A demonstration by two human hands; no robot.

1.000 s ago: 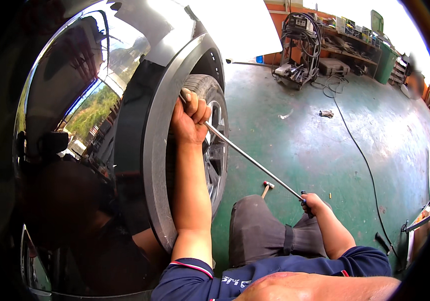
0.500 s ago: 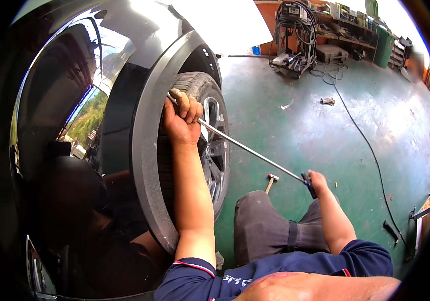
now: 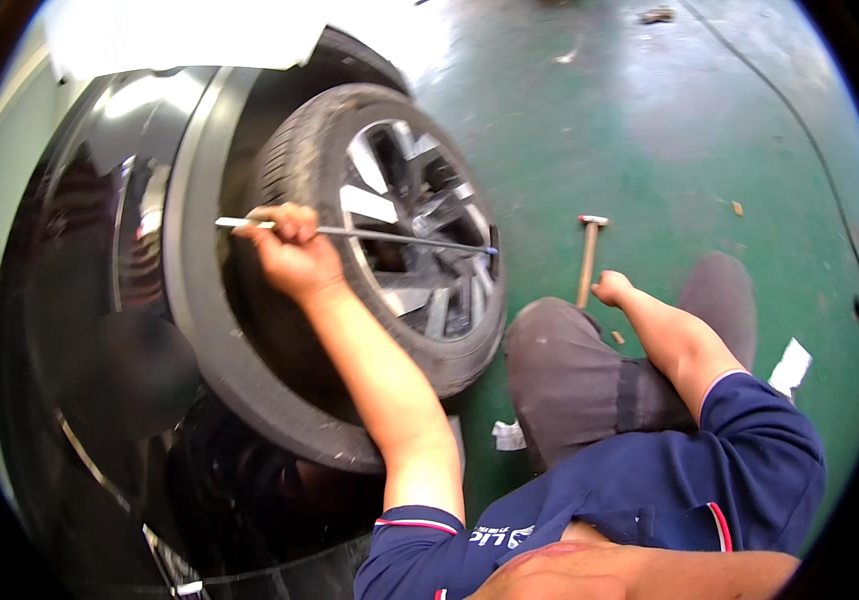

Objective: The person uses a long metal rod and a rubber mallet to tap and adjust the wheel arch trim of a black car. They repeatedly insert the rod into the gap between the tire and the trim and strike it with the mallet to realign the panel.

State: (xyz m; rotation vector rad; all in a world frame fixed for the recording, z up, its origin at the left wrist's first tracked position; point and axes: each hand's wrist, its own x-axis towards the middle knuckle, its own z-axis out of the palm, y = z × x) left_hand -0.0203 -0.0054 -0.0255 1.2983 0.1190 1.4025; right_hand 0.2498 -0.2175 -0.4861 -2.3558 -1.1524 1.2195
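My left hand [image 3: 294, 248] is closed around a thin metal rod [image 3: 399, 238] at the wheel arch [image 3: 194, 260] of a black car. The rod runs across the front of the wheel [image 3: 419, 240], its far end with a bluish tip close to the tyre's outer edge. Down by my knees, my right hand [image 3: 613, 288] is right beside the wooden handle of a hammer [image 3: 588, 255] on the floor. Its fingers look bunched and blurred, and whether they touch the handle I cannot make out. The hammer's head is pale with a red end.
A white cover [image 3: 189, 35] lies over the car's upper body. White paper scraps [image 3: 790, 367] and a small yellowish piece [image 3: 737, 208] lie on the green floor [image 3: 549, 140]. A dark cable [image 3: 799, 120] trails along the right side. My knees [image 3: 559, 350] are bent close to the wheel.
My view has swung down and left. The right hand has let go of the rod's dark handle end and moved beside the hammer. The left hand keeps the rod, now lying across the wheel.
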